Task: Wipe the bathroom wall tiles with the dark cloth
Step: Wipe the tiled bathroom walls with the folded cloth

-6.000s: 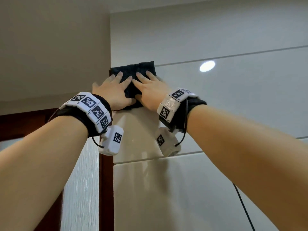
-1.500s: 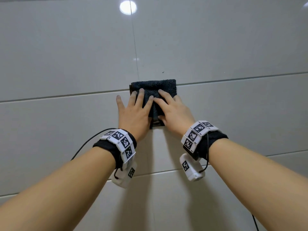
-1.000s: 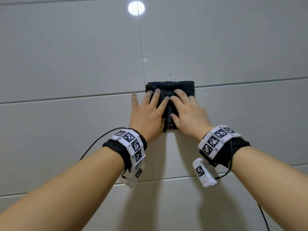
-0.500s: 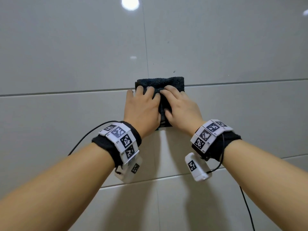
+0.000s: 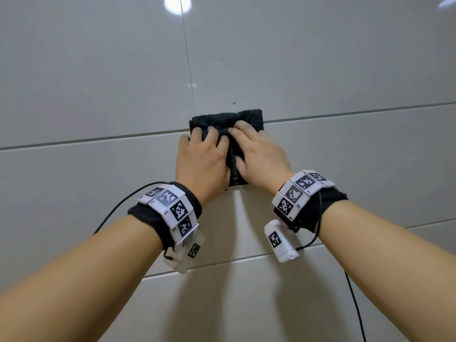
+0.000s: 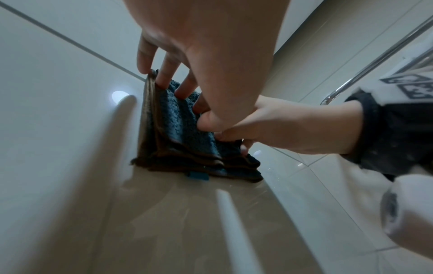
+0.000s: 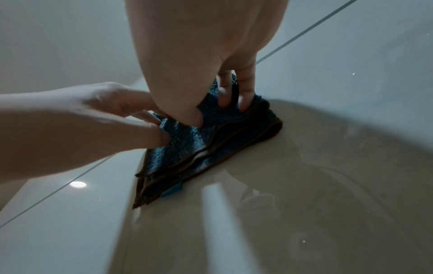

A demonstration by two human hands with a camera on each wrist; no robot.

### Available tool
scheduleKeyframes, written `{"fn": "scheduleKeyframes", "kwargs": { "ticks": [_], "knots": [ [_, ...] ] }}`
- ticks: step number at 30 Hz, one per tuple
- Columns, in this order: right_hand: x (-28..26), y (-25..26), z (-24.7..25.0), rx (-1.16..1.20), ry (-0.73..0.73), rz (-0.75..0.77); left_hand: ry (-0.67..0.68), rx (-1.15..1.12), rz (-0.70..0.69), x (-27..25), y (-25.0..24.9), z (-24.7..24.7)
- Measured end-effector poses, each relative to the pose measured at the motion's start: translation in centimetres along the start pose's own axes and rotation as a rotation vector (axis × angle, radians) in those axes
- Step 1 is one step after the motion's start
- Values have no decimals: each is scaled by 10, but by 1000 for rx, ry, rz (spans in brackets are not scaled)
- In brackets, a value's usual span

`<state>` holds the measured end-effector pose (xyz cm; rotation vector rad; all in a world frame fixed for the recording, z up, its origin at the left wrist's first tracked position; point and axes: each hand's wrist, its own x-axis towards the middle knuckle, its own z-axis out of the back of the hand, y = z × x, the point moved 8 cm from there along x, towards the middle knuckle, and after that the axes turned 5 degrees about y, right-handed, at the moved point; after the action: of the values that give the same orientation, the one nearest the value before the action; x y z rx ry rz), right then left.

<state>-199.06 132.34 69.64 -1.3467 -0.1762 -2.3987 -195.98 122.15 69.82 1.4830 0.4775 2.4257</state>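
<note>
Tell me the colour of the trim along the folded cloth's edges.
Brown, on the dark blue-black cloth; the right wrist view shows it best.

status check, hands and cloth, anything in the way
Left hand and right hand side by side, fingers bent, pressing folded dark cloth to wall tiles. Cloth straddles a grout line. Nothing in the way.

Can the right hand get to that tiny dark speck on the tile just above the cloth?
Probably yes. The right hand presses the dark cloth just below the speck, and only bare tile lies between them.
</note>
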Motion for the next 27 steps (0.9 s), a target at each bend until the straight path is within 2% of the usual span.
{"fn": "scheduleKeyframes", "kwargs": {
  "ticks": [6, 12, 21, 27],
  "knots": [
    [-9, -50, 12, 9, 41, -12, 101, 7, -8, 21, -44, 0],
    [-24, -112, 23, -5, 62, -36, 146, -11, -37, 49, -101, 4],
    [-49, -217, 43, -38, 53, -117, 162, -27, -72, 93, -198, 7],
    [-69, -292, 58, -73, 50, -193, 126, 12, -124, 127, -266, 9]
  ]
}}
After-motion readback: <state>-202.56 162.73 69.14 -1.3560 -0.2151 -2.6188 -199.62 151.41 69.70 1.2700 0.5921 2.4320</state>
